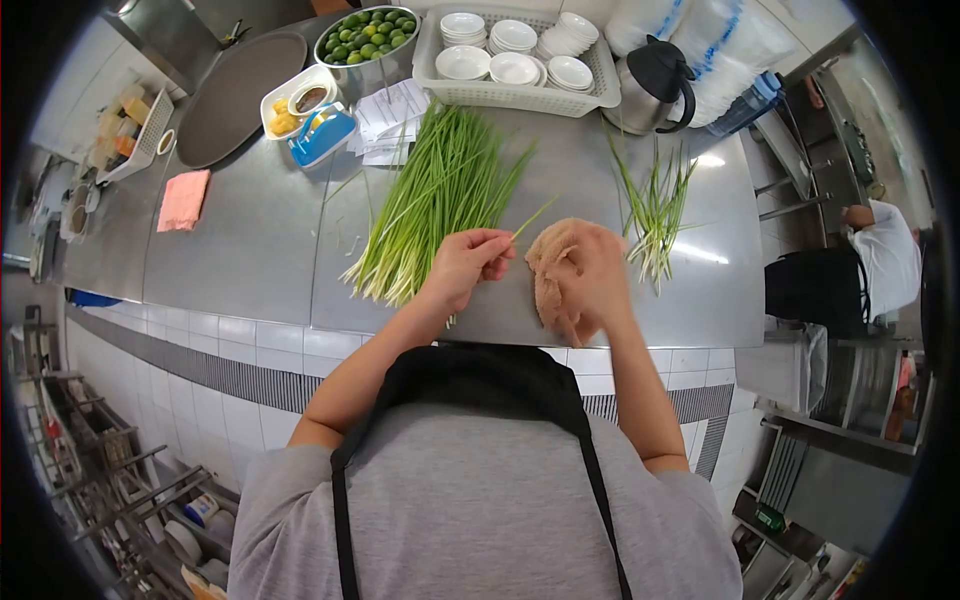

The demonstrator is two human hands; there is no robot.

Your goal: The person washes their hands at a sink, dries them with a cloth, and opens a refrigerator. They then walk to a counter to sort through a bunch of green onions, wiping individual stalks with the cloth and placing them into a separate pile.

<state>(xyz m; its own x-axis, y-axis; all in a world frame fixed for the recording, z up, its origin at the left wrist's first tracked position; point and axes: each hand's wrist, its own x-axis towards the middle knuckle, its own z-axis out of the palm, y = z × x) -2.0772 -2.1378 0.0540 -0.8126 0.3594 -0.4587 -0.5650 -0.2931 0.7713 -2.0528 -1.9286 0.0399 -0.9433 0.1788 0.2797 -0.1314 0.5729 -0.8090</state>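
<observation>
My left hand (466, 268) pinches a single green chive (534, 219), whose thin tip points up and to the right. A crumpled tan cloth (546, 268) is gripped in my right hand (597, 272), low over the steel table near its front edge; the fingers are partly hidden. Left of my left hand lies a large heap of chives (438, 185), white ends toward me and green tips away. To the right of my right hand, a smaller bunch of chives (660, 215) lies loosely spread on the metal.
Along the back stand a bowl of limes (365, 38), a white basket (520, 95) of small dishes and a steel jug (640, 95). Papers (390, 115), a blue-handled item (322, 135), a round brown tray (240, 95) and a pink cloth (183, 200) lie leftward. Another person (885, 260) is at far right.
</observation>
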